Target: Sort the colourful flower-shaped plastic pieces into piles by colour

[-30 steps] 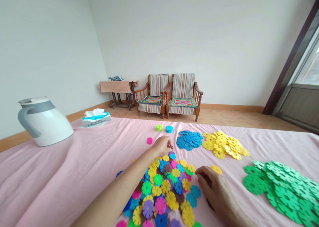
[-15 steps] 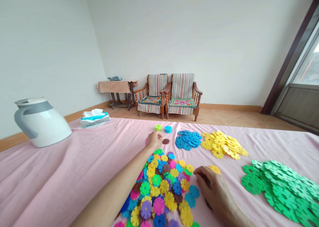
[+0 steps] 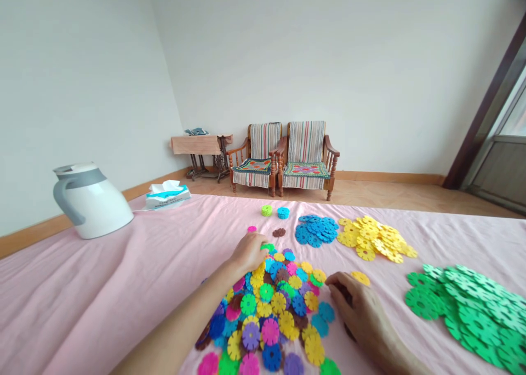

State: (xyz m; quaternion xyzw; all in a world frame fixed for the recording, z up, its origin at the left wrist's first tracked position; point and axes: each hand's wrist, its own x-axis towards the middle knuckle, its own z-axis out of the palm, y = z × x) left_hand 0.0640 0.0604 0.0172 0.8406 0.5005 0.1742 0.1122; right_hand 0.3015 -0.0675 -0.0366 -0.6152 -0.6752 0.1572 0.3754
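A mixed pile of flower-shaped plastic discs [image 3: 271, 304] in many colours lies in front of me. At its far left edge is my left hand [image 3: 247, 253], fingers curled down beside a green disc [image 3: 268, 247]; what they pinch, if anything, is hidden. My right hand [image 3: 359, 304] rests at the pile's right side, with thumb and fingers bent together; I cannot make out anything between them. Just beyond its knuckles lies a single yellow disc [image 3: 360, 278]. Past my left hand are a pink disc [image 3: 252, 229] and brown discs [image 3: 279, 232].
Farther back stand a lime-green stack [image 3: 267, 210] and a light-blue stack [image 3: 283, 213]. Blue discs [image 3: 316, 231], yellow discs [image 3: 376, 238] and green discs [image 3: 472, 309] form heaps rightward. A white jug [image 3: 96, 202] and tissue box [image 3: 168, 195] stand left on the pink cloth [image 3: 102, 287].
My left hand has drawn back from beside the brown disc to the pile's far edge, uncovering the pink disc. My right hand stays beside the pile. The view has shifted slightly left.
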